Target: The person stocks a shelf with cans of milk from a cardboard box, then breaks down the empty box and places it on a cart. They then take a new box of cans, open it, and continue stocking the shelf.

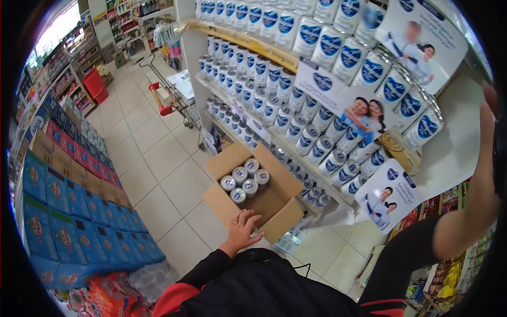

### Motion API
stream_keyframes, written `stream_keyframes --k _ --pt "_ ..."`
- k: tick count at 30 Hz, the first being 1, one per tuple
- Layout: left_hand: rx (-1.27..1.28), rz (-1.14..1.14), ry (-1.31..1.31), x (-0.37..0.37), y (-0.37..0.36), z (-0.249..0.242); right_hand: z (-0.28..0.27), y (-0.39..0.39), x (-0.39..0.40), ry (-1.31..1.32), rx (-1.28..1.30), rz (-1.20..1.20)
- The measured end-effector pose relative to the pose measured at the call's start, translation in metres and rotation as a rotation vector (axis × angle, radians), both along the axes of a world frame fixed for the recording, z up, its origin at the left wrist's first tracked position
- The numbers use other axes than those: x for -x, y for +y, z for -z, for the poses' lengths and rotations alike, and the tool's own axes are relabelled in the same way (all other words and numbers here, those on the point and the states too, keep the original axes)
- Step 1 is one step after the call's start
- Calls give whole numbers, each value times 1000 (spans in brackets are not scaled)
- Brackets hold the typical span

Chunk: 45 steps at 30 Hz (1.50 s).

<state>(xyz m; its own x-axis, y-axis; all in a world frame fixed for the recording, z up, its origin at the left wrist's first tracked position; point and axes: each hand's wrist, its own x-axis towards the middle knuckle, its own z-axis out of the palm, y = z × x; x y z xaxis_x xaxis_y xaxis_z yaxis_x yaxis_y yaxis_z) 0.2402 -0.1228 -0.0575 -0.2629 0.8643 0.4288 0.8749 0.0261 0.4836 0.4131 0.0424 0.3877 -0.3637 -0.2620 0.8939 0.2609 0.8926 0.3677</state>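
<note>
An open cardboard box [282, 224] stands below me, with several silver-topped cans [249, 186] grouped at its far left side. My left hand [242, 230] rests at the near edge of the box, fingers spread and holding nothing visible. My right hand [490, 100] is raised at the far right, beside the top of the shelf display; its fingers are partly cut off by the dark frame edge. White cans with blue labels [348, 61] fill the shelves in front, the upper ones nearest my right hand.
A shopping cart [171, 98] stands in the tiled aisle beyond the box. Blue packs [66, 227] are stacked along the left, with red-wrapped bottles [113, 293] near them. Printed signs [388, 203] jut from the shelves. A red bin [95, 85] is farther back.
</note>
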Motion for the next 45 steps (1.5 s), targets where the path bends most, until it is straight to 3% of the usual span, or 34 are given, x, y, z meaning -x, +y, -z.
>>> stream_keyframes --k 2,4,6,9,11,12,14,20,25,28,30,32,36,37,38,40,41,42,44,45 --pt "42 -45 -62 6 -17 9 69 -28 18 230 745 -484" --pt "41 -92 -90 14 -29 16 110 -41 71 -168 266 -332" --pt "32 -123 -113 26 -40 17 200 -27 129 -122 488 -386" --pt "24 -298 -135 46 -64 20 313 -13 160 -382 853 -188" --pt "28 -372 -158 59 -85 25 368 -6 161 -643 955 -84" --pt "36 -433 -186 64 -97 28 388 -5 162 -641 960 -88" --pt "29 -485 -215 71 -116 33 418 -6 160 -900 961 112" --pt "33 -683 -353 81 -155 47 446 -19 161 -769 860 203" --pt "22 -599 -412 84 -147 44 448 -27 156 -735 910 325" --pt "17 -505 -455 88 -130 38 449 -32 146 -791 1100 376" --pt "16 -456 -466 88 -117 29 456 -31 138 -674 1309 284" --pt "-9 -355 -641 87 -104 14 454 -30 127 -555 1332 206" --pt "-43 -228 -731 93 -83 9 417 -27 99 -346 1333 8" --pt "-54 -179 -973 94 -77 8 388 -35 91 -309 1575 -64" --pt "-61 -125 -1215 95 -70 5 378 -39 83 -297 1574 -51" --pt "30 -7 -1320 96 -57 -22 361 -46 68 -34 1846 -558" --pt "119 96 -1420 95 -50 -38 346 -53 60 -30 1926 -621" --pt "131 113 -1419 94 -42 -50 341 -57 55 -11 1922 -608" --pt "347 408 -1765 87 -27 -69 335 -65 46 -78 1793 -748" --pt "359 418 -1764 83 -22 -72 328 -70 44 -92 1775 -787"
